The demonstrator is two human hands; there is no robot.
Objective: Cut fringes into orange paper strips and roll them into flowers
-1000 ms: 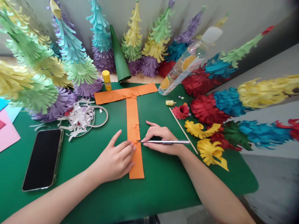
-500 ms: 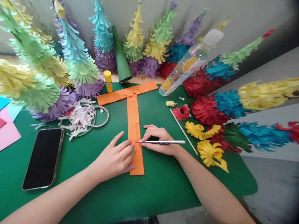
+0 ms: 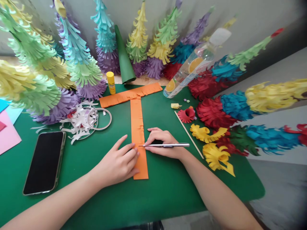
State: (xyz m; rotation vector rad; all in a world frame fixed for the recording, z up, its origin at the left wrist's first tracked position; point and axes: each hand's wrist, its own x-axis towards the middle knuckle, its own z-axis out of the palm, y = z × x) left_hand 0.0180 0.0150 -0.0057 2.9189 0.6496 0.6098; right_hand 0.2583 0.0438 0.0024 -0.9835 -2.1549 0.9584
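Observation:
My right hand (image 3: 163, 143) is closed around a slim silver pen-like tool (image 3: 171, 145), whose tip touches an upright-lying orange paper strip (image 3: 141, 163). Small slits run along that strip's right edge above the tip. The fingertips of my left hand (image 3: 121, 159) rest on the strip's left side, fingers apart, pressing on it without gripping. A second orange strip (image 3: 115, 98), cut with slits along its lower edge, lies crosswise at the top end of the first.
A phone (image 3: 45, 163), tape ring (image 3: 110, 119), white paper scraps (image 3: 82, 119) and glue stick (image 3: 111, 83) lie or stand left. Fringed paper cones line the back. A bottle (image 3: 189, 70), thin stick (image 3: 189, 135) and yellow curls (image 3: 216, 156) are right.

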